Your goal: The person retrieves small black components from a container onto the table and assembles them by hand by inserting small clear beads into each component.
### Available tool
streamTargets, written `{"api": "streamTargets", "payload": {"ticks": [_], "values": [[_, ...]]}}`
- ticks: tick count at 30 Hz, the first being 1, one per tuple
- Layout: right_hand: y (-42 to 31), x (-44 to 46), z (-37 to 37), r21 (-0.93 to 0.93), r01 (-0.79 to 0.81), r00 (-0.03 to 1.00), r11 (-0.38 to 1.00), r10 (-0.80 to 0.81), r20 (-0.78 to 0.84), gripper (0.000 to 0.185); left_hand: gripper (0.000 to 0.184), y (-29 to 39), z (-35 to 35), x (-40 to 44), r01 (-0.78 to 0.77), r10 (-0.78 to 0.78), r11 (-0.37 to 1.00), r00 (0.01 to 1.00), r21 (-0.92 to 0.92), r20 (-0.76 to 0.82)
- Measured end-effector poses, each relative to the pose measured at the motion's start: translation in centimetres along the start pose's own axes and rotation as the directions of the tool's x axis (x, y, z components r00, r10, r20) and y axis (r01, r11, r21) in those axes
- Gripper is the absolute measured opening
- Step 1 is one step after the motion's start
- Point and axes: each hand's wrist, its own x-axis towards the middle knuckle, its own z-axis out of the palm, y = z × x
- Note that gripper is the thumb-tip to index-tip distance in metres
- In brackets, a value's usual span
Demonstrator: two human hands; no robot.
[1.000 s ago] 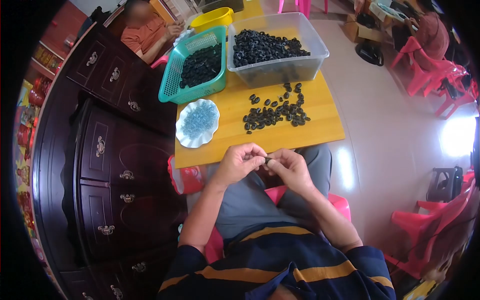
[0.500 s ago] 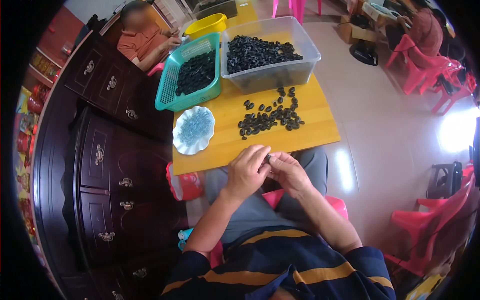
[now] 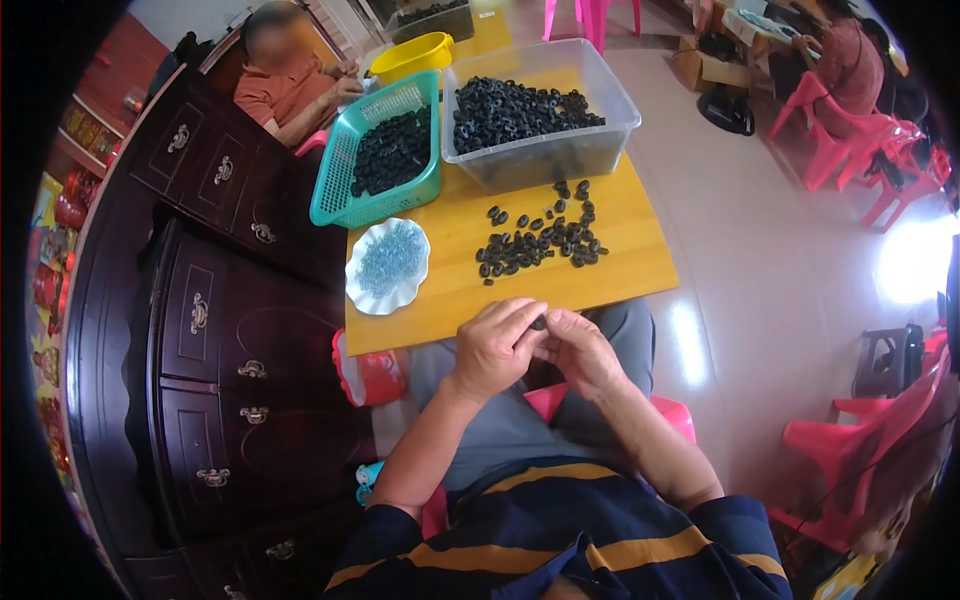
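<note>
My left hand [image 3: 493, 347] and my right hand [image 3: 582, 352] meet over my lap, just off the table's front edge. Between their fingertips is a small black piece [image 3: 539, 322], pinched from both sides and partly covered by the fingers. Beyond them, loose black ring-like pieces [image 3: 515, 250] are scattered on the yellow table [image 3: 450, 318]. To their left a white scalloped dish [image 3: 357, 284] holds small clear bluish pieces [image 3: 392, 258].
A green basket [image 3: 330, 180] and a clear plastic bin [image 3: 550, 165], both with black pieces, stand farther back beside a yellow basin [image 3: 412, 58]. A person [image 3: 283, 85] sits at the far left. Dark drawers [image 3: 200, 310] line the left; pink chairs [image 3: 830, 130] stand right.
My left hand has turned and its fingers now reach over the black piece, closer to my right hand. The view has shifted slightly.
</note>
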Motion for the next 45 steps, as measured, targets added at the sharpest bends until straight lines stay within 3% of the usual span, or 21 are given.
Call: {"api": "streamTargets", "payload": {"ticks": [9,13,18,20,30,35,40,42,43,45], "values": [[-0.2,-0.2,1.4,-0.2,0.024,0.998,0.979,-0.034,-0.045,0.019,0.038,-0.7,0.4,-1.5,0.078,-0.079,0.996,0.997,-0.052,-0.014],[0.3,0.0,0.5,-0.246,0.026,0.999,0.969,-0.035,-0.033,0.02,0.033,-1.1,0.0,-1.5,-0.016,0.013,0.999,0.998,-0.051,-0.055],[0.5,0.4,-0.1,-0.289,0.02,1.0,0.957,-0.022,-0.001,0.023,0.032,-1.2,-0.2,-1.8,-0.021,0.017,0.999,0.996,-0.044,-0.083],[0.3,0.3,1.2,-0.304,-0.019,0.996,0.953,-0.009,-0.09,0.023,0.032,-1.3,-0.4,-1.9,-0.001,-0.002,0.998,0.999,-0.07,-0.054],[0.9,0.5,1.1,-0.509,-0.08,0.987,0.857,-0.003,-0.16,0.024,0.03,-2.7,0.0,-3.3,-0.005,-0.012,0.992,0.99,-0.123,-0.137],[1.4,0.5,1.6,-0.495,-0.088,0.995,0.865,0.051,-0.088,0.026,0.033,-4.2,-0.8,-3.9,0.195,-0.214,0.964,0.973,-0.182,-0.091],[1.7,0.1,0.1,-0.561,-0.123,0.991,0.819,0.069,-0.116,0.022,0.035,-7.0,-1.4,-4.2,0.31,-0.375,0.898,0.91,-0.312,-0.178],[1.5,-0.2,-0.5,-0.58,-0.129,0.991,0.804,0.085,-0.102,0.022,0.036,-8.9,-0.9,-5.1,0.292,-0.328,0.914,0.94,-0.282,-0.091],[1.3,-0.2,-0.7,-0.601,-0.136,0.991,0.788,0.101,-0.092,0.021,0.037,-9.4,-1.4,-5.5,0.436,-0.416,0.86,0.9,-0.266,0.131],[0.9,-0.3,-0.6,-0.62,-0.141,0.99,0.772,0.113,-0.084,0.021,0.038,-11.1,-1.6,-5.4,0.565,-0.484,0.787,0.814,-0.248,0.32]]}}
